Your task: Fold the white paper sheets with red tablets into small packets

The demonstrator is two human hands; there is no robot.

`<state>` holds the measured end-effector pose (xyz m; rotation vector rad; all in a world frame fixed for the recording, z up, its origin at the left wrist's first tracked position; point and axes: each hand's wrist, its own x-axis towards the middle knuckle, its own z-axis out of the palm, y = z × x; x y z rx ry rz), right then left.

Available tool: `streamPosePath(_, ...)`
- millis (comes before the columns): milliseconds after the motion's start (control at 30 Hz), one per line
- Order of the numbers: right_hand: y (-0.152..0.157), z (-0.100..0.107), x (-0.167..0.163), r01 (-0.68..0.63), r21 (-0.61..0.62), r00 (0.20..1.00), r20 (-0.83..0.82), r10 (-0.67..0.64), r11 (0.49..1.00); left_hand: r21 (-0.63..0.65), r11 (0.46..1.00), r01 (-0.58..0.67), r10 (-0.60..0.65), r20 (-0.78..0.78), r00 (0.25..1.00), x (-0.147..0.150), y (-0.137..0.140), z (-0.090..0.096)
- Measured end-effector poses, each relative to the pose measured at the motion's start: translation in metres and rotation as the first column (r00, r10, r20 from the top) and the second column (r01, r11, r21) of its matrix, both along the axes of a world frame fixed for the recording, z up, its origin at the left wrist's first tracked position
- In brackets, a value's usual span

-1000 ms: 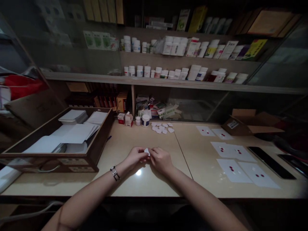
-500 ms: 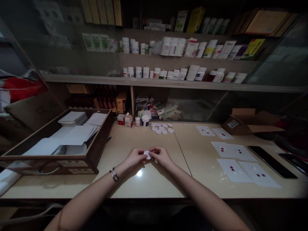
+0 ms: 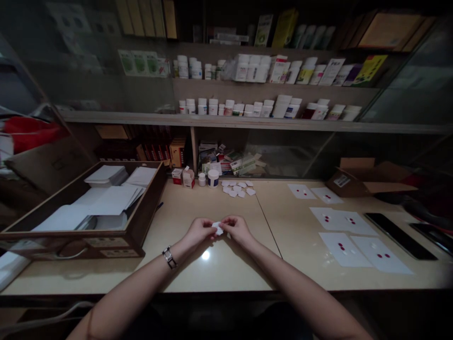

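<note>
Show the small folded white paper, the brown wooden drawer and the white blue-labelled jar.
Small folded white paper (image 3: 218, 229), head view: visible middle.
Brown wooden drawer (image 3: 146, 218), head view: right outer wall.
White blue-labelled jar (image 3: 213, 181), head view: label.

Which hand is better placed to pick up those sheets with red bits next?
Likely the right hand: the sheets lie on its side; the left hand is farther away. Both hold the small white paper, though.

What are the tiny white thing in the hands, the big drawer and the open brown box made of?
The tiny white piece: probably paper, matte, since its edges look angular. The drawer: most likely wood, dark and dull, judging by its board-like walls. The brown box: cardboard, it seems, not shiny, with flat flaps open.
</note>
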<state>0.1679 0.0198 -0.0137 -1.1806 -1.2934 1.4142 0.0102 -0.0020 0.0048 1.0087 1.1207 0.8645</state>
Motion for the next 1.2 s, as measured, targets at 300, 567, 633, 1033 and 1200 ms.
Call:
streamPosePath(300, -0.0003, 0.0052, 0.0005, -0.075, -0.045, 0.997, 0.026, 0.076, 0.996, 0.061, 0.997, -0.054, 0.058, -0.064, 0.996, -0.0022, 0.0049, -0.0034)
streamPosePath(567, -0.0009, 0.007, 0.0013, -0.007, -0.09, 0.997, -0.075, 0.0, 0.996, 0.167, 0.981, -0.094, 0.096, -0.004, 0.995, 0.0047, 0.0012, -0.0033)
streamPosePath(633, -0.0016, 0.0068, 0.0004, -0.007, -0.097, 0.996, -0.091, -0.001, 0.995, 0.155, 0.979, -0.134, 0.132, 0.023, 0.991, 0.0045, 0.003, -0.0036)
streamPosePath(1033, -0.0037, 0.003, -0.0003, -0.142, -0.087, 0.99, -0.019, 0.14, 0.986, 0.167, 0.975, -0.148, 0.15, -0.004, 0.989, 0.0008, 0.0026, 0.0023)
streamPosePath(1200, -0.0015, 0.0024, 0.0043, -0.075, -0.108, 0.997, -0.042, 0.071, 0.991, 0.134, 0.981, -0.14, 0.139, 0.019, 0.99, 0.0023, 0.0029, 0.0003)
